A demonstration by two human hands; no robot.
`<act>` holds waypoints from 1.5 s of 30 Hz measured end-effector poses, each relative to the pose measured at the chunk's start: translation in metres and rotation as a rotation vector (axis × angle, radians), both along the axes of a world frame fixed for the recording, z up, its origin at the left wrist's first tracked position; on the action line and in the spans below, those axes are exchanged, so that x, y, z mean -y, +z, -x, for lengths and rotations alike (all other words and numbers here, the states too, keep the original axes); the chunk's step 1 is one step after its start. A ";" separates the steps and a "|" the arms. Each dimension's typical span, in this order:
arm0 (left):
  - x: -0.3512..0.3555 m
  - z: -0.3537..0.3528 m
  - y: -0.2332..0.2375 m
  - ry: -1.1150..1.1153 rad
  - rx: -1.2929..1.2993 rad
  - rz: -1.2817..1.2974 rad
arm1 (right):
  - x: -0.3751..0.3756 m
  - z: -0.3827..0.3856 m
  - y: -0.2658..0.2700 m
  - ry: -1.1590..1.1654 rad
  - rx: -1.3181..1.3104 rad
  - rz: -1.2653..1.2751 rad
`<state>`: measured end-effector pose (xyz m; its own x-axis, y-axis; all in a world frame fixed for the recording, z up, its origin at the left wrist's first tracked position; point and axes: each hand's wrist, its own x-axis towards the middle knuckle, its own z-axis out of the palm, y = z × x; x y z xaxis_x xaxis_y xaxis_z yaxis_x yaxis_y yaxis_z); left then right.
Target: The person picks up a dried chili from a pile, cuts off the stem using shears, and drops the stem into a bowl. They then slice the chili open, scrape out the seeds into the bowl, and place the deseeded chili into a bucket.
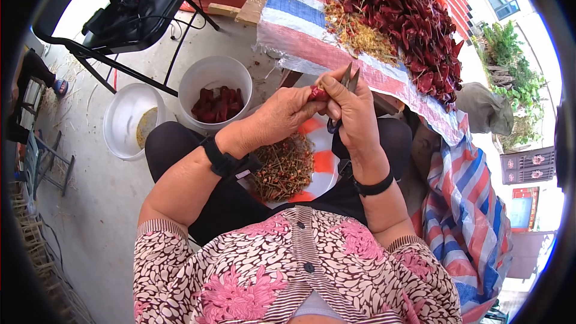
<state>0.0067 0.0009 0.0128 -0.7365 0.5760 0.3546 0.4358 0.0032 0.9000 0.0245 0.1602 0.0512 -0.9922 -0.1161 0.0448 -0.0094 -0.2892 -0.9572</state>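
Note:
My left hand [288, 111] is closed on a dried red chili pepper [318, 93], pinching it in front of my chest. In my right hand [355, 108] is a pair of scissors [353, 77], blades pointing up and away from me and a dark handle below the palm. The fingertips of both hands meet around the chili, which is partly covered by them. Below the hands, between my knees, a white and orange basin [324, 174] holds a heap of chili stems and bits [285, 171].
A big pile of dried red chilies [414, 30] lies on a striped tarp [294, 12] ahead. To the left stand a white bucket [204, 67] with red chili pieces [217, 105] and another white tub [122, 123]. A black folding chair [141, 27] carries dark items and cables.

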 end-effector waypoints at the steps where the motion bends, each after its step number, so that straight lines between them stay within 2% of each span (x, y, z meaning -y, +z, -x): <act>1: 0.000 0.000 0.000 0.009 -0.039 0.012 | -0.002 0.001 -0.003 0.006 0.045 0.035; 6: 0.001 -0.001 -0.003 0.023 -0.205 0.024 | -0.011 0.003 -0.005 0.047 0.322 0.248; 9: 0.001 0.000 -0.011 0.040 -0.275 0.044 | -0.021 0.009 -0.010 0.156 0.492 0.373; 11: 0.001 0.002 -0.017 0.072 -0.313 0.084 | -0.021 0.004 -0.008 0.132 0.461 0.329; 12: 0.002 0.002 -0.014 0.042 -0.242 0.094 | -0.020 0.002 -0.007 0.121 0.446 0.306; 14: 0.006 0.000 -0.006 -0.018 -0.097 0.115 | -0.016 0.001 -0.009 0.052 0.285 0.142; 18: 0.006 0.003 -0.007 0.066 0.006 0.186 | -0.006 -0.004 -0.012 -0.092 -0.029 -0.194; 19: 0.005 0.006 -0.015 0.092 -0.013 0.202 | -0.003 0.000 -0.026 -0.142 -0.351 -0.382; 20: 0.005 0.008 -0.021 0.118 -0.031 0.216 | -0.002 0.000 -0.030 -0.184 -0.514 -0.567; 22: 0.008 0.006 -0.018 0.161 0.001 0.325 | 0.002 -0.006 -0.026 -0.269 -0.839 -0.943; 23: 0.008 0.005 -0.017 0.177 0.010 0.376 | 0.002 -0.007 -0.021 -0.223 -0.896 -0.977; 25: 0.012 0.006 -0.022 0.289 -0.066 0.685 | 0.001 -0.008 -0.019 -0.139 -0.926 -1.027; 26: 0.014 0.008 -0.024 0.355 -0.107 0.830 | 0.005 -0.015 -0.015 -0.096 -0.918 -1.030; 29: 0.020 0.013 -0.029 0.272 -0.128 0.940 | 0.016 -0.022 0.002 0.024 -0.863 -0.870; 30: 0.022 0.016 -0.027 0.323 -0.107 0.975 | 0.015 -0.019 0.007 0.046 -0.823 -0.852; 33: 0.034 0.020 -0.040 0.505 -0.066 1.044 | 0.001 -0.024 0.003 0.049 -0.656 -1.025; 36: 0.063 0.036 -0.054 0.614 -0.040 1.096 | -0.023 -0.025 -0.031 0.170 -0.518 -1.209; 37: 0.068 0.037 -0.055 0.679 -0.140 1.090 | -0.030 -0.023 -0.039 0.214 -0.434 -1.268; 39: 0.073 0.035 -0.054 0.805 -0.340 1.070 | -0.041 -0.018 -0.038 0.196 -0.329 -1.400; 40: 0.072 0.034 -0.052 0.792 -0.314 1.074 | -0.046 -0.012 -0.035 0.187 -0.275 -1.465; 42: 0.070 0.031 -0.047 0.765 -0.263 1.084 | -0.058 0.012 -0.021 -0.016 -0.288 -1.412; 44: 0.067 0.032 -0.048 0.619 -0.178 1.143 | -0.081 0.058 -0.011 -0.153 -0.191 -1.333; 45: 0.066 0.032 -0.050 0.547 -0.134 1.168 | -0.090 0.079 -0.004 -0.288 -0.232 -1.411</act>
<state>-0.0258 -0.0653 -0.0372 -0.9712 0.2301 -0.0622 0.2145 0.9574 0.1935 -0.0546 0.2503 0.0469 -0.9747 -0.0012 0.2234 -0.0945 0.9084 -0.4072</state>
